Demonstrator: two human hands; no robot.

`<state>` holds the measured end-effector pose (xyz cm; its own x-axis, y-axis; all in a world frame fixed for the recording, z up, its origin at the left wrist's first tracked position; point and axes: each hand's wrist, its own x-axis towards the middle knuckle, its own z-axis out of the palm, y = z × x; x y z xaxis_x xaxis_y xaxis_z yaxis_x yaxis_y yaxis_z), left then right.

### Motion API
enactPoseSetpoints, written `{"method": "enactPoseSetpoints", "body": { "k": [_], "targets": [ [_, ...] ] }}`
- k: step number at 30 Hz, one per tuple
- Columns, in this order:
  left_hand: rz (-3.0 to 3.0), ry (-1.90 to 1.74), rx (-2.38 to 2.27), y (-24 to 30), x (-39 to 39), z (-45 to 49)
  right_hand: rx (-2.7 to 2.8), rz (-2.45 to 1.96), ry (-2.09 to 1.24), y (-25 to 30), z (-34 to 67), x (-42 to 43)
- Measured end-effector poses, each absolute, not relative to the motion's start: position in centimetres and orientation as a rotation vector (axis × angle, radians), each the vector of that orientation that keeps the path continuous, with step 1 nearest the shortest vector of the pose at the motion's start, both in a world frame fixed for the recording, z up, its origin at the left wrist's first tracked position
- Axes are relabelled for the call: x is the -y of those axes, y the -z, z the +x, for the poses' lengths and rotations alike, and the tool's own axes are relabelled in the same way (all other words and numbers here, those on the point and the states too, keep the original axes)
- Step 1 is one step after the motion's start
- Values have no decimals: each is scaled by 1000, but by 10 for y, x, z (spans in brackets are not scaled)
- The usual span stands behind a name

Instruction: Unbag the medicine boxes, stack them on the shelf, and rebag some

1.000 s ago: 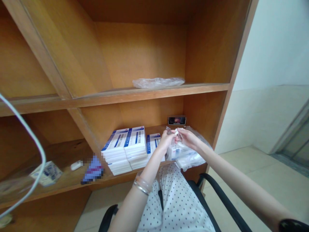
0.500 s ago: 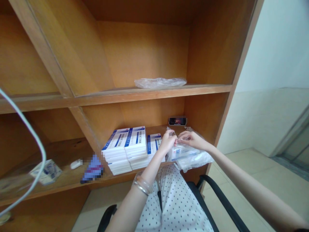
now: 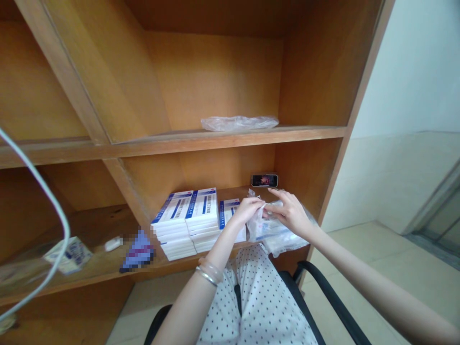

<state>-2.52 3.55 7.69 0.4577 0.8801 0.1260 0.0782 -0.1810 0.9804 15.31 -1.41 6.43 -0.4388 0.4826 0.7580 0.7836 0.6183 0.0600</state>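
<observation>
My left hand [image 3: 250, 209] is closed in a pinch on the bunched rim of a clear plastic bag [image 3: 283, 244]. Inside the bag, white and blue shapes show faintly through the film. Over the bag's right part, my right hand [image 3: 293, 215] has its fingers stretched apart, the index pointing toward the phone and lower fingers close to the bag's rim. Left of the bag lie several stacked white and blue boxes [image 3: 201, 211], in two tall piles, with a lower pile [image 3: 227, 212] partly behind my left forearm.
A phone [image 3: 264, 180] leans at the back of the lower shelf. Another clear plastic bag [image 3: 239, 123] lies on the shelf above. To the left are a small white object [image 3: 113, 244], a blurred purple item [image 3: 138, 254], a patterned packet [image 3: 74, 255] and a white cable [image 3: 53, 206].
My right hand has moved off its pinch at the bag's rim, slightly right, and its fingers have spread. My left hand stays at the rim, shifted slightly.
</observation>
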Motion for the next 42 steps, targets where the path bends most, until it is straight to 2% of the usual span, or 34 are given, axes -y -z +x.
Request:
{"method": "enactPoseSetpoints", "body": {
  "k": [4,8,15,18,22,26,30,36,42],
  "targets": [
    [1815,-1119,-1043,-79,-41,-25,2064,-966,415,-61,157,21],
    [1790,-1154,-1169,-80,-45,-26,1963,-1005,172,-54,164,32],
    [1282,-1083,-912,-85,-43,-20,1737,-1132,-299,-48,174,36],
    [1149,-1001,-695,-94,-39,-19,1652,-1134,-390,-47,171,34],
    [1551,-995,-750,-102,-31,-22,1691,-1079,-239,-51,164,37],
    [2278,-971,-1296,-104,-20,-29,1756,-1103,-95,-61,161,40],
    [2723,-836,-1609,-103,-12,-40,1629,-1235,-195,-61,167,35],
    [2873,-602,-1719,-95,-13,-54,1464,-1333,-564,-35,177,33],
    [2687,-659,-1638,-84,-16,-60,1371,-1379,-770,-17,180,35]
  ]
}}
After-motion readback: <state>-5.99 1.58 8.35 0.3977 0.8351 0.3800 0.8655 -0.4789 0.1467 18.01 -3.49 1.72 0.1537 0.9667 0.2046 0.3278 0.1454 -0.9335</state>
